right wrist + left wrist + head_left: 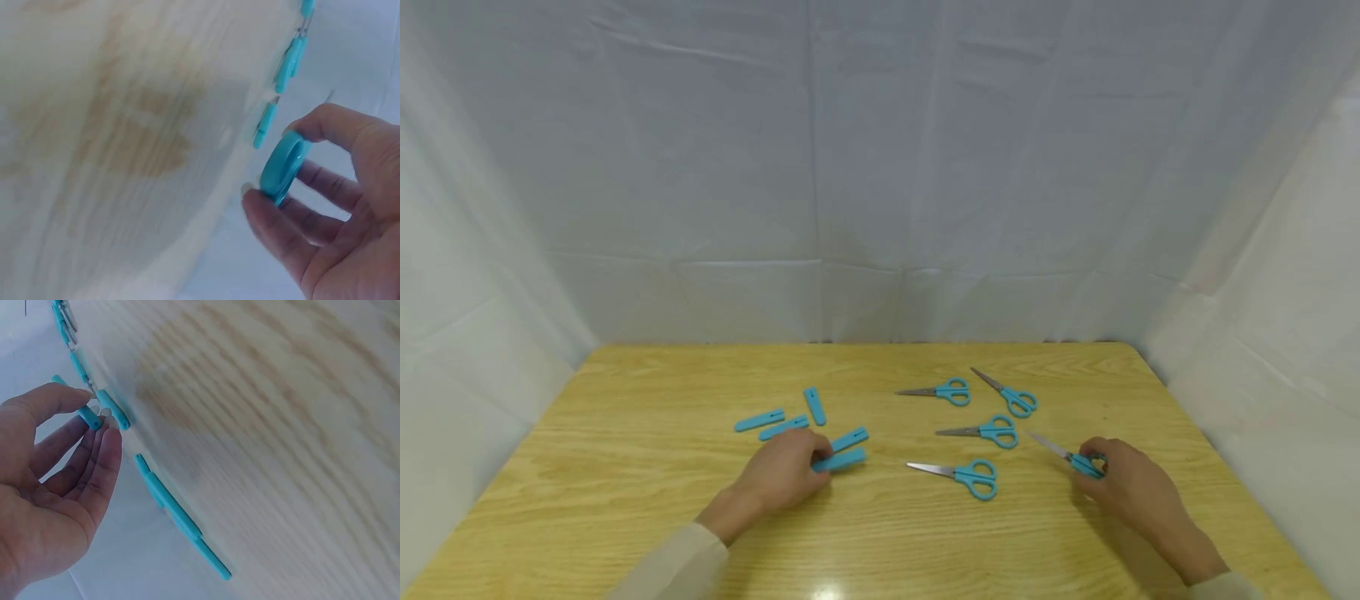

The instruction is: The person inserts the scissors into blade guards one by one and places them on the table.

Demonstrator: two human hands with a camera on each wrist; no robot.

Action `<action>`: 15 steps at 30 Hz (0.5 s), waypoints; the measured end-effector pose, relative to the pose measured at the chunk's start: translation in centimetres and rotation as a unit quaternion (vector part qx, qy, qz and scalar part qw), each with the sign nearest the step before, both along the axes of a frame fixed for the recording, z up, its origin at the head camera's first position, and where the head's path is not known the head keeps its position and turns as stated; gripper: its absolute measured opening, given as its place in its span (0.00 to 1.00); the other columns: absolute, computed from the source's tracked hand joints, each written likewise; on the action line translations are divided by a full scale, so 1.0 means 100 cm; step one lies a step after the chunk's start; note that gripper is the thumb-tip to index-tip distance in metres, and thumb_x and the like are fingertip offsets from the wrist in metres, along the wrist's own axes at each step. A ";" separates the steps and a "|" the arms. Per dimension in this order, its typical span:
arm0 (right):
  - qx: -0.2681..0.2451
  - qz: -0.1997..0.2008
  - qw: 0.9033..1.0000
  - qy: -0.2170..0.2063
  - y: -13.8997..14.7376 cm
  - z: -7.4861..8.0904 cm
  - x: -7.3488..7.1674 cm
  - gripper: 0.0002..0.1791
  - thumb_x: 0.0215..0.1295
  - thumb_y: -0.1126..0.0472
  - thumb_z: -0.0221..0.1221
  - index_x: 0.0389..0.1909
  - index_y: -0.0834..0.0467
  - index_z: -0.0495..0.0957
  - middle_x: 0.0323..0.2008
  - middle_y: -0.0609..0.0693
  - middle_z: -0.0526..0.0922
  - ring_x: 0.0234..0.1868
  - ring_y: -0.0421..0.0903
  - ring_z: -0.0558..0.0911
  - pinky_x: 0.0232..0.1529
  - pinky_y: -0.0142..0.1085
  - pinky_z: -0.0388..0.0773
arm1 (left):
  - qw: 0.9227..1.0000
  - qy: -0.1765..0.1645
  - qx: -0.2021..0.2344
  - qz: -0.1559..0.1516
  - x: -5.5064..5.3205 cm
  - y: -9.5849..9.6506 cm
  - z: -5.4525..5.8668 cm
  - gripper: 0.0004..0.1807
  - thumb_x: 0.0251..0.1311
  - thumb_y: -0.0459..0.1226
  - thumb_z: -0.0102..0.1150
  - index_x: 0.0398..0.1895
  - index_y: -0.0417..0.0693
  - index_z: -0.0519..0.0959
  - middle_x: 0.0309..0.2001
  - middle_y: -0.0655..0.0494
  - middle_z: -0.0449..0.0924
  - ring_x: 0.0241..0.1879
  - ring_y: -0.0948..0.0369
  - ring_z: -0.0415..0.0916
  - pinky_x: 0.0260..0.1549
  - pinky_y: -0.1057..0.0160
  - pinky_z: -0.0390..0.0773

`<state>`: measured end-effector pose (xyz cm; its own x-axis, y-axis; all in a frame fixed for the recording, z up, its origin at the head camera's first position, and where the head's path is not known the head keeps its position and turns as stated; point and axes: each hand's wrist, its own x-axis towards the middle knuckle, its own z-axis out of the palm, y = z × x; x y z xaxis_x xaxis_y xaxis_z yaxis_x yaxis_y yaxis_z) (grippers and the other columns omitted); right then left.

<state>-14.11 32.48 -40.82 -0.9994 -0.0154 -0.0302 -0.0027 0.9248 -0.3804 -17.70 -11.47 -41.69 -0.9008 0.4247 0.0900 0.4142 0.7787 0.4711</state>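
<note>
My left hand (pixel 787 469) pinches a flat blue scissors cover (pixel 844 459) between thumb and fingers, its slotted end pointing right. Just behind it on the table lies another blue cover (pixel 853 438). In the left wrist view the held cover (pixel 89 417) sits at the thumb tip. My right hand (pixel 1131 483) holds a pair of scissors (pixel 1087 465) by the blue handles, blades bare and pointing left and away. In the right wrist view the thumb and fingers pinch the handle loops (pixel 284 167); the blades are mostly hidden there.
Three more covers (pixel 760 420) lie left of centre, beyond the left hand. Several blue-handled scissors (pixel 976 478) lie between the hands, bare blades mostly toward the left. The wooden table (pixel 880 542) meets white sheeting (pixel 865 300) at its back edge and sides.
</note>
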 end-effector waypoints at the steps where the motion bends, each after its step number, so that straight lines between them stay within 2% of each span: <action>1: -0.005 0.004 1.000 0.004 -0.002 0.001 0.000 0.15 0.58 0.53 0.64 0.43 0.56 0.80 0.41 0.57 0.81 0.35 0.49 0.80 0.26 0.42 0.76 | 1.000 0.001 0.000 0.003 0.001 -0.002 0.001 0.06 0.51 0.34 0.66 0.34 0.48 0.84 0.32 0.62 0.79 0.33 0.63 0.74 0.34 0.59 0.76; 9: -0.026 0.031 0.998 0.039 -0.025 0.009 -0.004 0.12 0.57 0.55 0.63 0.42 0.52 0.81 0.47 0.56 0.80 0.40 0.51 0.80 0.32 0.46 0.78 | 0.999 0.018 -0.003 0.036 0.006 -0.011 0.008 0.05 0.52 0.36 0.67 0.33 0.50 0.84 0.29 0.65 0.79 0.31 0.64 0.75 0.31 0.61 0.76; 15: -0.025 0.048 0.997 0.055 -0.038 0.008 -0.007 0.13 0.56 0.55 0.64 0.43 0.51 0.81 0.50 0.56 0.79 0.41 0.51 0.80 0.32 0.45 0.77 | 0.999 0.038 -0.001 0.022 0.009 -0.016 0.011 0.03 0.53 0.33 0.65 0.32 0.47 0.84 0.26 0.66 0.77 0.28 0.66 0.73 0.28 0.64 0.74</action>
<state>-14.84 28.72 -39.98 -0.9905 -0.1090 0.0833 -0.1340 0.8982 -0.4186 -16.83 -13.11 -40.59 -0.9090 0.3855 0.1583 0.4146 0.7975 0.4384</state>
